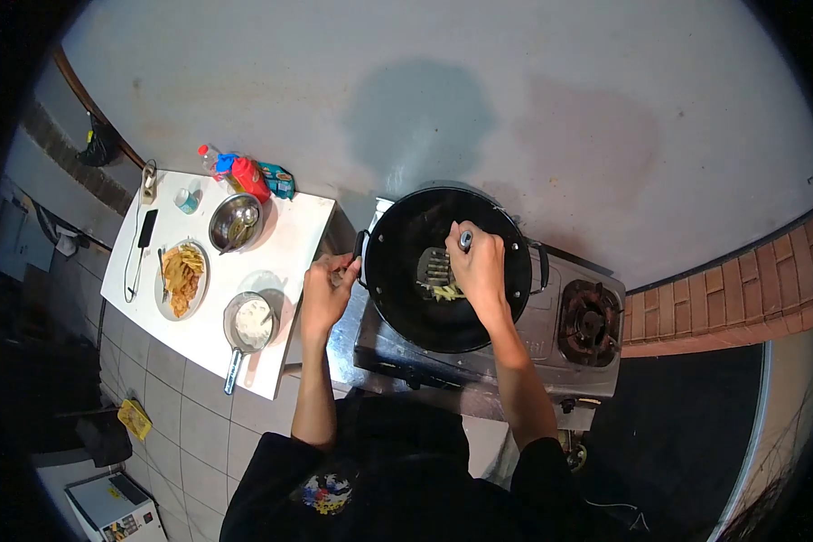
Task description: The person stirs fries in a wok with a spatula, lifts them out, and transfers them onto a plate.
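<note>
A large black wok [413, 219] sits on the steel gas stove. My left hand [323, 294] is at its left side, fingers closed at the loop handle [361, 246]. Over the wok's inside, my right hand [479, 275] is wrapped round the handle of a slotted spatula [434, 266]. The spatula's blade is down in the wok, touching or just above a small heap of pale yellow-green strips [444, 293]. Part of the handle is hidden by my right fingers.
To the right is a bare burner [593, 322] on the stove [540, 330]. The white table [217, 343] at left bears a plate of food [182, 280], a metal bowl [236, 223], a saucepan with white contents [251, 322], bottles [250, 179] and a phone [148, 228]. A grey wall stands behind.
</note>
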Motion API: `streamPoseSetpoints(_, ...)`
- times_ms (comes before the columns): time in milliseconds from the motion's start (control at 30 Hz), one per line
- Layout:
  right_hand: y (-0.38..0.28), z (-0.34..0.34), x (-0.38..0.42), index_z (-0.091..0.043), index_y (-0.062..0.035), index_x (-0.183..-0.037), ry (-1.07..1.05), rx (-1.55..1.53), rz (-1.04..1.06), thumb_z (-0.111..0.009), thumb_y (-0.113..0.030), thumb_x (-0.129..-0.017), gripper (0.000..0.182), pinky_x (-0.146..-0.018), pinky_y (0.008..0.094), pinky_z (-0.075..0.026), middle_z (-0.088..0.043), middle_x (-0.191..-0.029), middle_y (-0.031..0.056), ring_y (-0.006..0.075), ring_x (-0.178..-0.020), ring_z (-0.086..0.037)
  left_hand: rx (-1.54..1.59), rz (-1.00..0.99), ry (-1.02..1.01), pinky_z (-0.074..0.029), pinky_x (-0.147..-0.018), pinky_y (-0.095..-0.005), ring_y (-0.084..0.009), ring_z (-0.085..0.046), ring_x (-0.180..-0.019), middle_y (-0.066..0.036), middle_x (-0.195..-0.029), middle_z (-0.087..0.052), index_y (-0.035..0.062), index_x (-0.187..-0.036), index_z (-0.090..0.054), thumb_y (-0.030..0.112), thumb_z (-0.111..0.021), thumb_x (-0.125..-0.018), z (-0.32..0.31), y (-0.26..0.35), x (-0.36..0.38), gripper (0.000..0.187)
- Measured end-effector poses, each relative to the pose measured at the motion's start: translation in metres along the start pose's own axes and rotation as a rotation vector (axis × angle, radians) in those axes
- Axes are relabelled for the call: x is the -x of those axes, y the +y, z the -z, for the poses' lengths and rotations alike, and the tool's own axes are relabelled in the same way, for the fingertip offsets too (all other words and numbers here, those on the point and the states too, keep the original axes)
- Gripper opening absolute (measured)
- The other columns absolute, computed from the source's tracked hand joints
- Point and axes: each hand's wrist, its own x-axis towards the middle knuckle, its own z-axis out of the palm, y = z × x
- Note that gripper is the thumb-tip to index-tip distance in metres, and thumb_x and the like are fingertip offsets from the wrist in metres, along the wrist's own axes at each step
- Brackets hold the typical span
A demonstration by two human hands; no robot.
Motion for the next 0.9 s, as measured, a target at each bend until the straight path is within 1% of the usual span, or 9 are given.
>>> streamPoseSetpoints(67,-0.001,0.002,-0.001,-0.051,0.0037,-0.065,-0.002,0.004,-0.011,-0.060,-0.009,-0.087,0.027,-0.047,0.0428,-0.038,-0.049,-0.057,0.0232,0.0433,-0.057,-0.053,0.001,-0.036,0.008,-0.049,-0.070,-0.0330,-0.0269,-0.066,-0.075,-0.019,-0.083,-0.067,-0.0073,-0.098,-0.067,0.018,-0.069,-0.085,-0.001,-0.003,0.000,0.029)
streamPoseSetpoints(267,0.001,0.015,-0.008,-0.049,0.0038,-0.064,0.040,-0.042,-0.043,-0.059,-0.009,-0.087,0.029,-0.048,0.0436,-0.038,-0.047,-0.056,0.0236,0.0439,-0.055,-0.050,0.019,-0.004,-0.003,-0.048,-0.068,-0.0328,-0.0255,-0.064,-0.072,-0.018,-0.080,-0.066,-0.0070,-0.099,-0.067,0.018,-0.069,-0.084,0.000,0.002,0.001,0.029)
streamPoseSetpoints(333,0.000,0.018,-0.008,-0.049,0.0036,-0.064,0.034,0.007,-0.049,-0.059,-0.010,-0.087,0.029,-0.048,0.0441,-0.038,-0.048,-0.056,0.0238,0.0442,-0.056,-0.051,0.017,-0.012,-0.002,-0.048,-0.068,-0.0323,-0.0247,-0.064,-0.071,-0.017,-0.079,-0.066,-0.0072,-0.099,-0.067,0.017,-0.069,-0.084,-0.001,0.001,0.000,0.028)
streamPoseSetpoints(567,0.008,0.007,0.001,-0.051,0.0033,-0.065,0.008,-0.001,-0.038,-0.059,-0.010,-0.088,0.027,-0.049,0.0445,-0.040,-0.050,-0.059,0.0247,0.0447,-0.061,-0.054,0.018,-0.008,-0.004,-0.047,-0.066,-0.0312,-0.0219,-0.063,-0.069,-0.016,-0.077,-0.064,-0.0081,-0.099,-0.067,0.017,-0.069,-0.085,0.001,0.005,0.000,0.029)
streamPoseSetpoints(800,0.009,0.006,0.001,-0.052,0.0032,-0.066,0.001,-0.019,-0.058,-0.058,-0.010,-0.088,0.026,-0.050,0.0448,-0.041,-0.052,-0.059,0.0245,0.0443,-0.062,-0.055,0.008,-0.004,-0.004,-0.047,-0.065,-0.0308,-0.0215,-0.063,-0.068,-0.016,-0.076,-0.064,-0.0086,-0.098,-0.066,0.017,-0.069,-0.085,0.001,0.006,0.000,0.029)
streamPoseSetpoints(900,0.010,0.004,0.002,-0.053,0.0033,-0.066,0.015,-0.011,-0.025,-0.059,-0.010,-0.088,0.026,-0.050,0.0444,-0.040,-0.052,-0.060,0.0245,0.0442,-0.062,-0.055,0.032,0.005,-0.004,-0.047,-0.065,-0.0309,-0.0217,-0.063,-0.069,-0.016,-0.076,-0.064,-0.0087,-0.097,-0.066,0.017,-0.068,-0.085,0.001,0.009,0.000,0.029)
